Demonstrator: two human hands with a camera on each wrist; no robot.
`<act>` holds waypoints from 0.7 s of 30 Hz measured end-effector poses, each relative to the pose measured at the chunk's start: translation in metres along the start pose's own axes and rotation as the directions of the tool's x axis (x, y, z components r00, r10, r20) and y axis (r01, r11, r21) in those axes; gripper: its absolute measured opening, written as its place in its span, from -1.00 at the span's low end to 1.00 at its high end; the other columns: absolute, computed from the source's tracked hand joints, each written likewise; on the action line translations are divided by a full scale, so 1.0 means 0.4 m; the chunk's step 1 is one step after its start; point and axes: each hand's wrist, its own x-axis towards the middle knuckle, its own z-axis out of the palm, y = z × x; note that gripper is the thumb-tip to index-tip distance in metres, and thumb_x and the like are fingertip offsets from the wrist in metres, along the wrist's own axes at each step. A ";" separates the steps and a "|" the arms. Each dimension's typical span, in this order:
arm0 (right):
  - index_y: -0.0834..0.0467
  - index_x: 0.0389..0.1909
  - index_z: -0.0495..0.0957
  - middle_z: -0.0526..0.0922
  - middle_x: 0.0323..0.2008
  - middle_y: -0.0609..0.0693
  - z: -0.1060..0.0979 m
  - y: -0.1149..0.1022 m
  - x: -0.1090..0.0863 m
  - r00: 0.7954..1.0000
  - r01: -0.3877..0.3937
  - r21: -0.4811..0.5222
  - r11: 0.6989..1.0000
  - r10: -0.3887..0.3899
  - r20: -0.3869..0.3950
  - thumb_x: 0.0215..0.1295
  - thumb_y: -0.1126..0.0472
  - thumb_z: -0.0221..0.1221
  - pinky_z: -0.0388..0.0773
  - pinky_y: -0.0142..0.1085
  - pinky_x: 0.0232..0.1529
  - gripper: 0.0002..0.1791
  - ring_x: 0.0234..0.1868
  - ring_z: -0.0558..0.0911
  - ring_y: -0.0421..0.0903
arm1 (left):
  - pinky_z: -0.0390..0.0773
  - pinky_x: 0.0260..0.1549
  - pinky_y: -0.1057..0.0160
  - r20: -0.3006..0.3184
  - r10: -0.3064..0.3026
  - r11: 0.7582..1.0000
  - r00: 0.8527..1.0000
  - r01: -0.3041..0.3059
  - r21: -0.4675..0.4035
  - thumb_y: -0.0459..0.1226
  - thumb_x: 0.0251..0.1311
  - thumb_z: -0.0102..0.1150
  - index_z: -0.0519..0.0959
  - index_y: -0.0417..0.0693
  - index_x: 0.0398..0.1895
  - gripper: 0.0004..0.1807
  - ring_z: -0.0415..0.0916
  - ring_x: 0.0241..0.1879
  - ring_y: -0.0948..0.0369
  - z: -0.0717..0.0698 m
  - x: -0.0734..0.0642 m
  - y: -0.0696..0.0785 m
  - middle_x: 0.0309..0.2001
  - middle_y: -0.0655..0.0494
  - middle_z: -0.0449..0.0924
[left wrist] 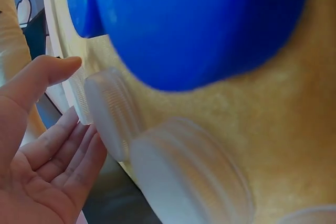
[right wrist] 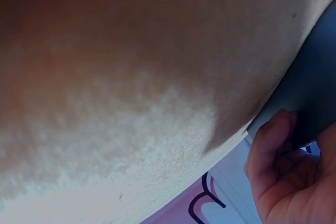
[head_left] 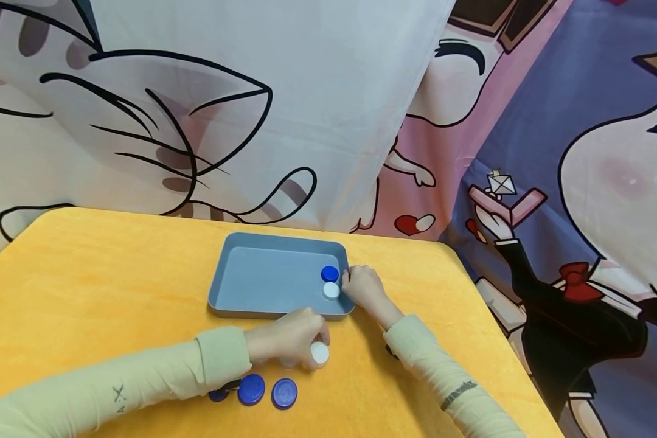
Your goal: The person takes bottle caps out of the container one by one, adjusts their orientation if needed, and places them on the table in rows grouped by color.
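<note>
My left hand (head_left: 292, 334) is over the table just in front of the blue-grey tray (head_left: 268, 315). Its thumb and fingers close round the edge of a white bottle cap (head_left: 320, 353); in the left wrist view, thumb and fingertips lie on opposite sides of a white cap (left wrist: 80, 95). Another white cap (head_left: 288, 362) is mostly hidden beneath this hand. At the tray's right wall, my right hand (head_left: 364, 287) grips the rim with curled fingers. Inside the tray by that hand, a blue cap (head_left: 330, 274) lies behind a white cap (head_left: 331, 291).
Two blue caps (head_left: 251, 389) (head_left: 284, 393) lie on the yellow table (head_left: 115, 274) near its front, and the left sleeve partly covers a third blue cap (head_left: 218, 395). A printed cartoon curtain (head_left: 328, 109) hangs behind the table's far edge.
</note>
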 end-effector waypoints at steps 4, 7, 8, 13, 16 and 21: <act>0.16 -0.78 0.39 0.32 -0.81 -0.04 0.000 -0.001 0.001 1.000 0.002 0.002 1.000 -0.002 -0.002 0.37 0.17 0.02 0.23 -0.38 -0.68 -0.54 -0.73 0.40 -0.11 | 0.48 -0.41 0.48 0.011 -0.044 0.999 0.999 0.043 0.012 -0.28 -0.23 0.48 0.71 -0.07 -0.38 -0.76 0.46 -0.44 0.42 0.002 -0.006 0.003 -0.42 0.22 0.67; 0.16 -0.78 0.39 0.31 -0.81 -0.04 -0.002 -0.003 0.002 1.000 0.004 -0.005 1.000 -0.004 -0.007 0.37 0.17 0.02 0.23 -0.38 -0.68 -0.54 -0.73 0.40 -0.11 | 0.50 -0.40 0.47 0.021 -0.060 0.998 0.998 0.059 0.023 -0.30 -0.24 0.48 0.71 -0.07 -0.37 -0.74 0.47 -0.42 0.41 0.001 -0.006 0.006 -0.40 0.22 0.67; 0.16 -0.78 0.39 0.31 -0.81 -0.04 -0.002 -0.003 0.003 1.000 0.004 -0.009 1.000 -0.004 -0.010 0.37 0.17 0.02 0.23 -0.39 -0.68 -0.54 -0.73 0.39 -0.11 | 0.50 -0.39 0.47 0.026 -0.065 0.998 0.998 0.064 0.025 -0.31 -0.24 0.48 0.71 -0.07 -0.36 -0.74 0.47 -0.42 0.40 0.000 -0.005 0.007 -0.40 0.22 0.67; 0.16 -0.78 0.38 0.31 -0.81 -0.04 -0.003 -0.002 0.003 1.000 0.001 -0.015 1.000 -0.002 -0.009 0.38 0.16 0.02 0.22 -0.39 -0.68 -0.53 -0.73 0.39 -0.11 | 0.51 -0.37 0.46 0.031 -0.074 0.997 0.997 0.073 0.035 -0.32 -0.25 0.50 0.71 -0.08 -0.34 -0.72 0.48 -0.40 0.38 -0.002 -0.005 0.013 -0.38 0.20 0.68; 0.16 -0.78 0.38 0.31 -0.81 -0.05 -0.002 -0.001 0.002 1.000 0.001 -0.013 1.000 -0.001 -0.005 0.38 0.16 0.02 0.22 -0.40 -0.68 -0.53 -0.73 0.39 -0.11 | 0.51 -0.38 0.46 0.022 -0.076 0.997 0.997 0.075 0.033 -0.31 -0.25 0.51 0.71 -0.09 -0.34 -0.71 0.48 -0.40 0.38 -0.001 -0.007 0.015 -0.38 0.19 0.68; 0.16 -0.79 0.38 0.31 -0.81 -0.04 0.003 0.000 0.001 1.000 0.004 -0.010 1.000 -0.004 -0.013 0.37 0.17 0.02 0.22 -0.40 -0.68 -0.53 -0.73 0.40 -0.11 | 0.50 -0.38 0.45 0.013 -0.069 0.997 0.998 0.069 0.028 -0.31 -0.26 0.52 0.71 -0.10 -0.35 -0.71 0.47 -0.41 0.37 -0.002 -0.010 0.019 -0.39 0.17 0.68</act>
